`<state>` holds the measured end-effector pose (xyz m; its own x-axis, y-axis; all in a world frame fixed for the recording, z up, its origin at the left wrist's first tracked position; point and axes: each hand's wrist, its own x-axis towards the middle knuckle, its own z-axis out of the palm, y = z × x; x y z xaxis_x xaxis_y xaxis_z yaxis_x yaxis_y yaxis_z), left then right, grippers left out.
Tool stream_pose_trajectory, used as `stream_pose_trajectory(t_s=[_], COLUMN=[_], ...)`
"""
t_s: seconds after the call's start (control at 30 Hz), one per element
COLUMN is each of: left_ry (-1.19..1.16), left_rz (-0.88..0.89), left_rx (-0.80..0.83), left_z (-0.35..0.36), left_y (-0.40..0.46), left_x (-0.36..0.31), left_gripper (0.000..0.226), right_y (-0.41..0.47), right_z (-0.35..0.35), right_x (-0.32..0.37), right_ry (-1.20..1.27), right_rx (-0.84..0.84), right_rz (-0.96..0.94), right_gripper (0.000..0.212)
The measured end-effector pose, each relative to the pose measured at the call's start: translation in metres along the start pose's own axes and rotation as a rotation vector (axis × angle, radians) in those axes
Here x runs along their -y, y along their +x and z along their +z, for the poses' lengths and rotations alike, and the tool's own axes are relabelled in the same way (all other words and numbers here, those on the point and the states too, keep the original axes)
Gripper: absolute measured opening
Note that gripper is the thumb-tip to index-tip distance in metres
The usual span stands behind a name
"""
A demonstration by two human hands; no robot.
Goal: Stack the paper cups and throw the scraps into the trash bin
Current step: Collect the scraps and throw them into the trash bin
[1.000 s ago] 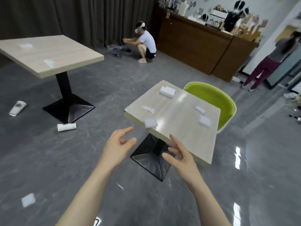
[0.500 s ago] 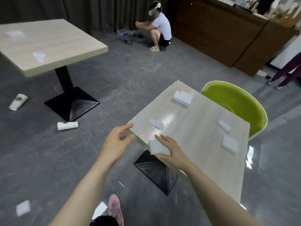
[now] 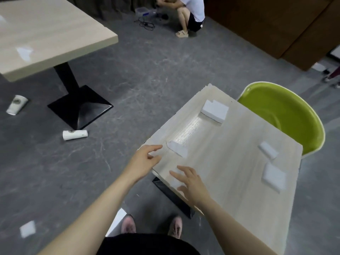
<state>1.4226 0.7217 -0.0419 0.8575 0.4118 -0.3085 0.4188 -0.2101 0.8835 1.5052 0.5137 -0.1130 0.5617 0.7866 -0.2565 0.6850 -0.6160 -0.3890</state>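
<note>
Where the near table [image 3: 230, 162] ends at its left corner, my left hand [image 3: 145, 161] hangs with fingers loosely spread, empty; my right hand [image 3: 191, 183] lies flat-fingered on a white scrap [image 3: 175, 182] just inside that edge. Further scraps [image 3: 178, 150] [image 3: 214, 110] [image 3: 274, 176] lie on the tabletop; two paper cups [image 3: 75, 134] [image 3: 17, 104] lie on open grey floor [image 3: 147, 74] to the left; a green chair [image 3: 287, 118] bounds the far side.

You stood on a grey marbled floor [image 3: 147, 85] beside a pale wooden worktop [image 3: 230, 144]. A green chair [image 3: 287, 115] sat behind it. Dark curtains [image 3: 114, 8] and a brown counter [image 3: 266, 21] lined the far side.
</note>
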Motion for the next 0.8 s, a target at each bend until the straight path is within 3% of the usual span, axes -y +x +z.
stream_pose_trajectory(t_s=[0.07, 0.17, 0.33, 0.5, 0.8], left_ry=[0.086, 0.394, 0.736, 0.879, 0.998], left_rz=[0.039, 0.129, 0.166, 0.157, 0.215], left_rx=[0.028, 0.12, 0.263, 0.253, 0.261], left_z=[0.016, 0.041, 0.081, 0.103, 0.102], left_y=[0.014, 0.042, 0.08, 0.089, 0.087], left_x=[0.003, 0.007, 0.021, 0.035, 0.048], left_gripper=[0.038, 0.046, 0.057, 0.088, 0.097], right_y=[-0.001, -0.005, -0.011, -0.013, -0.011], right_z=[-0.012, -0.035, -0.067, -0.075, -0.076], right_x=[-0.007, -0.021, -0.044, -0.053, -0.041], right_ry=[0.068, 0.147, 0.189, 0.225, 0.222], right_rx=[-0.043, -0.132, -0.158, -0.173, -0.158], right_rz=[0.047, 0.1, 0.195, 0.229, 0.23], right_gripper=[0.059, 0.061, 0.062, 0.064, 0.063])
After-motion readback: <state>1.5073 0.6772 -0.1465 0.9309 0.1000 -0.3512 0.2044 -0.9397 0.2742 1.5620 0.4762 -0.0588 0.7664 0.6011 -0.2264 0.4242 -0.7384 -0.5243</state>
